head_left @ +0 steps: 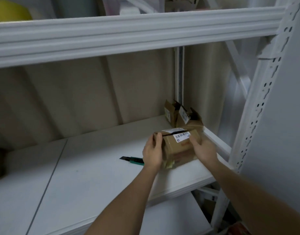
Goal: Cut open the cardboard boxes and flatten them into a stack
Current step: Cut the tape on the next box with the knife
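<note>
Dim, cool light; the shelf [95,167] recess is shadowed. Soft motion blur throughout, straight beams bowed toward the edges.

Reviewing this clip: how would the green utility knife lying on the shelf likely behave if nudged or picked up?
The utility knife lies flat on the smooth white shelf, so a nudge would probably slide or spin it, not roll it. It looks slim and rigid, likely light. The dark tip seems to stick out, so picking it up by the green body seems safer. Neither the left hand nor the right hand holds it.
</note>
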